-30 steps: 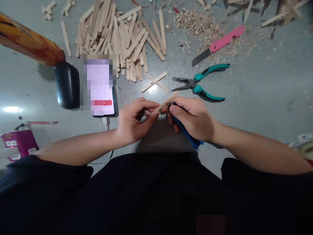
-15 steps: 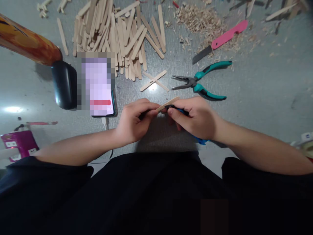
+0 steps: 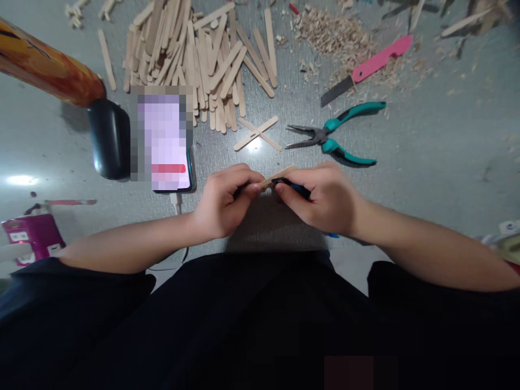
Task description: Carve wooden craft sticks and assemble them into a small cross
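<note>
My left hand [image 3: 231, 200] pinches the near end of a wooden craft stick [image 3: 280, 175] between thumb and fingers. The stick slants up to the right, its far part lying against the fingers of my right hand [image 3: 325, 195]. That hand is closed around a blue-and-black hand tool [image 3: 298, 188]. The tool's dark tip touches or nearly touches the stick, just beyond my right thumb; most of its body is hidden in the palm, so its exact kind does not show. Beyond my hands, two craft sticks [image 3: 266, 125] lie crossed, one with a small slot in it.
Needle-nose pliers [image 3: 319, 135] with teal handles lie open at right, below a pink-handled saw [image 3: 382, 58] and wood shavings [image 3: 333, 30]. A large heap of craft sticks [image 3: 162, 49] lies behind a phone [image 3: 166, 141] on a cable. A black rounded object [image 3: 109, 138] stands left.
The tool has tilted slightly and its tip has slid a little left along the stick. Less of its blue end shows below my right hand. My left hand has barely moved.
</note>
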`<control>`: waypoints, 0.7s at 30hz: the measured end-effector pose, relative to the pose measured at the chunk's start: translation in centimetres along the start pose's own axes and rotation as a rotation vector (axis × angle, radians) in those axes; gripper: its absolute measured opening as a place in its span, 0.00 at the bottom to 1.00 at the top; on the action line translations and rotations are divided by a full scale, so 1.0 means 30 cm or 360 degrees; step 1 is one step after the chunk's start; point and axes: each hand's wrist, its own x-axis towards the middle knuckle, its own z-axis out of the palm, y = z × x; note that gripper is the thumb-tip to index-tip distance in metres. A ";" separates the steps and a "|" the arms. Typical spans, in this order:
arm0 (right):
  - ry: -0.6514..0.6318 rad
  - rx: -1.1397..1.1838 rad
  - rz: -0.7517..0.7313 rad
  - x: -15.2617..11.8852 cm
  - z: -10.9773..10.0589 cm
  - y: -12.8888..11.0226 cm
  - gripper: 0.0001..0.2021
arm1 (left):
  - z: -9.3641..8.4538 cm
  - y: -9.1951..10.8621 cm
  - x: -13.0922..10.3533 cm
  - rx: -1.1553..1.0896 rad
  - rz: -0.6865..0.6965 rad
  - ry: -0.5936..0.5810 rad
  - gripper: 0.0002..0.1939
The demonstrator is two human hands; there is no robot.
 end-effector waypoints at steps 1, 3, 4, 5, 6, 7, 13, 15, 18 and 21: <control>-0.0018 0.0039 0.0029 0.002 -0.001 -0.002 0.13 | 0.000 -0.001 0.001 0.0002 -0.0003 0.0006 0.07; -0.0122 0.0236 0.0172 0.009 -0.004 -0.007 0.16 | 0.002 -0.003 0.001 0.0024 -0.0001 0.0029 0.07; -0.0196 0.0382 0.0276 0.013 -0.007 -0.008 0.17 | 0.004 -0.005 0.000 0.0041 0.0004 0.0043 0.07; -0.0260 0.0538 0.0387 0.018 -0.009 -0.009 0.18 | 0.006 -0.006 -0.001 0.0056 0.0010 0.0056 0.07; -0.0307 0.0681 0.0484 0.022 -0.012 -0.010 0.17 | 0.009 -0.007 -0.002 0.0065 0.0014 0.0069 0.08; -0.0333 0.0785 0.0556 0.025 -0.013 -0.011 0.16 | 0.011 -0.008 -0.003 0.0067 0.0019 0.0082 0.08; -0.0143 0.0569 0.0452 0.023 0.003 -0.030 0.17 | 0.020 -0.005 0.000 0.0112 0.0014 0.0163 0.06; -0.0069 0.0597 0.0414 0.020 0.019 -0.037 0.17 | 0.023 -0.001 0.000 0.0120 -0.0012 0.0188 0.05; -0.0003 0.0775 0.0379 0.019 0.043 -0.041 0.14 | 0.030 0.006 -0.006 0.0057 -0.0122 0.0211 0.06; 0.0026 0.0816 0.0337 0.020 0.057 -0.039 0.13 | 0.038 0.014 -0.011 -0.0124 -0.0283 0.0211 0.08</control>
